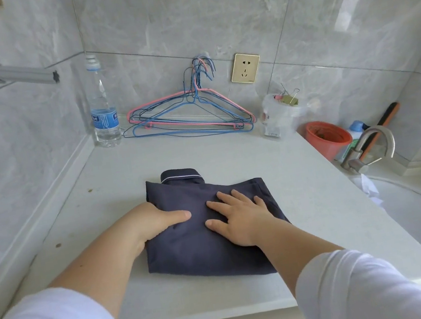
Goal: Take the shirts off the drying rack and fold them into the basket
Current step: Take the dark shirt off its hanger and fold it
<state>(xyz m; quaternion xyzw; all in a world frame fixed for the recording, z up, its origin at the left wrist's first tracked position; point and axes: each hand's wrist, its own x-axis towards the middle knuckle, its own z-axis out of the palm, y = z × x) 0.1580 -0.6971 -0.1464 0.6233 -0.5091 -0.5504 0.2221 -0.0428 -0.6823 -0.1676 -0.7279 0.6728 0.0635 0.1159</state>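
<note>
Navy shirt (209, 230) folded small on the white tabletop (113, 174). Right hand (240, 220) flat on it, grip wide, fingers spread; left hand (156, 222) at its left edge, thumb on top, fingers hidden, seemingly tucked under. Risk: fold springing apart if lifted one-sidedly. No basket in view. Grey tiled walls, wire hangers (192, 115), water bottle (102, 107), sink (419, 212) to the right.

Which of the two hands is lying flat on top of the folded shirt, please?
The right hand: its fingers are spread flat on the navy shirt. The left hand instead grips the shirt's left edge, thumb on top.
</note>
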